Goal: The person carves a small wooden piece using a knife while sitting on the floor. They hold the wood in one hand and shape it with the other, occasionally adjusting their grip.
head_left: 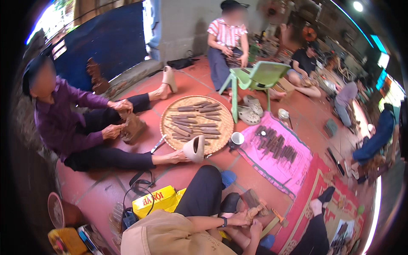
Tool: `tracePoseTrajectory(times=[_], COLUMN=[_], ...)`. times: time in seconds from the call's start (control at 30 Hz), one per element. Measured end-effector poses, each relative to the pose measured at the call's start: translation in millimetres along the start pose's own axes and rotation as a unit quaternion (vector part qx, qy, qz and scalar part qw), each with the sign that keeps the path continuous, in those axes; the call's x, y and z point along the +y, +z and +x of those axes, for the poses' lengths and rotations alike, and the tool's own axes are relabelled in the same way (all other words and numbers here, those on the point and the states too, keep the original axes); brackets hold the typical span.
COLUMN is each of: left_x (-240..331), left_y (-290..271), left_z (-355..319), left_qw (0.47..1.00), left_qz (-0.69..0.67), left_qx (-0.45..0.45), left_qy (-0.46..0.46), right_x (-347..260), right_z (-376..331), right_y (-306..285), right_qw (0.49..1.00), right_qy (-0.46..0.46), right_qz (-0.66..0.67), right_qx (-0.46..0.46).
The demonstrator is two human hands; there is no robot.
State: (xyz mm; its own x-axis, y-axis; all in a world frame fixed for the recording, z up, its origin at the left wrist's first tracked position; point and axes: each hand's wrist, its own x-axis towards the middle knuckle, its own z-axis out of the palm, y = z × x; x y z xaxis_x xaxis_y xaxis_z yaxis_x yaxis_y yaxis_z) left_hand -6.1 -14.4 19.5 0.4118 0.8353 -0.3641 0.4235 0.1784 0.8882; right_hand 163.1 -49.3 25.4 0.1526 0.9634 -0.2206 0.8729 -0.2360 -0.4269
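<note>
My left hand [241, 218], with a dark watch on its wrist, is closed around a small pale wooden piece [253, 210]. Just below it, my right hand [256, 228] curls on the lower end of the same piece. Both hands rest low between my black-trousered legs, next to a dark wooden block [251, 198] on the tiled floor. A wooden-handled tool [275, 220] lies on the floor just right of my hands.
A round woven tray [170, 127] holds several dark sticks. More dark pieces lie on a pink cloth [297, 174], with a mug [236, 139] beside it. A person in purple [63, 119] sits on the left, working wood. Also here: a green chair [259, 74], a yellow box [155, 202] and other seated people.
</note>
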Motion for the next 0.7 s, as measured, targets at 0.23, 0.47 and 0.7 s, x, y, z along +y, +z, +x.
tracePoseTrajectory(times=[0.23, 0.47, 0.7], left_x=[9.5, 13.8, -5.0], left_y=[1.1, -6.8, 9.5], left_z=[4.0, -1.3, 16.7], left_qw=[0.999, 0.999, 0.997], left_qz=[0.008, -0.001, 0.045], left_qx=[-0.032, -0.046, -0.05], left_qy=[-0.015, -0.017, -0.032], right_x=[-1.7, -10.1, 6.6], right_z=[-12.4, -12.2, -10.7], right_y=[3.2, -1.0, 14.0], right_qw=[0.996, 0.999, 0.995], right_qy=[-0.003, 0.045, 0.026], right_qz=[0.011, 0.012, 0.05], right_qx=[0.088, 0.021, 0.078])
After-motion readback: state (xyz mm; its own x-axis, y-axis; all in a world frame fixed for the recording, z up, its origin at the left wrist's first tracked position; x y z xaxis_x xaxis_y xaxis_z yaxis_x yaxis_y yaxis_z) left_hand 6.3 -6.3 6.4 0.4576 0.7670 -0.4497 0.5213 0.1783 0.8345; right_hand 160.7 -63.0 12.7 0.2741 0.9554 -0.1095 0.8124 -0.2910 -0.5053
